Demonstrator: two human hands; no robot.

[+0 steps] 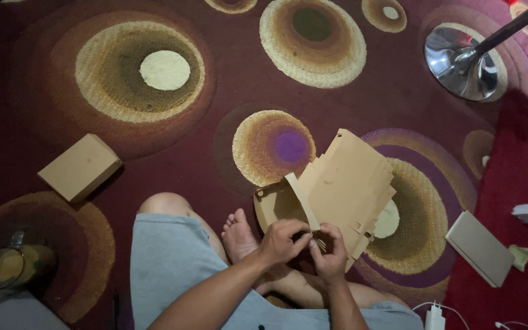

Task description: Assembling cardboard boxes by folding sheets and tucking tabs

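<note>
seated cross-legged on a plush maroon rug patterned with tufted concentric circles. left hand and right hand both pinching the lower flap of a flat, die-cut brown cardboard box blank, partly folded, rising just above the fingers. closed cardboard box well apart at left. chrome stand base upper right.

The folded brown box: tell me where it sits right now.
In the head view the folded brown box lies on the patterned carpet at the left, apart from both hands, above the glass mug.
</note>
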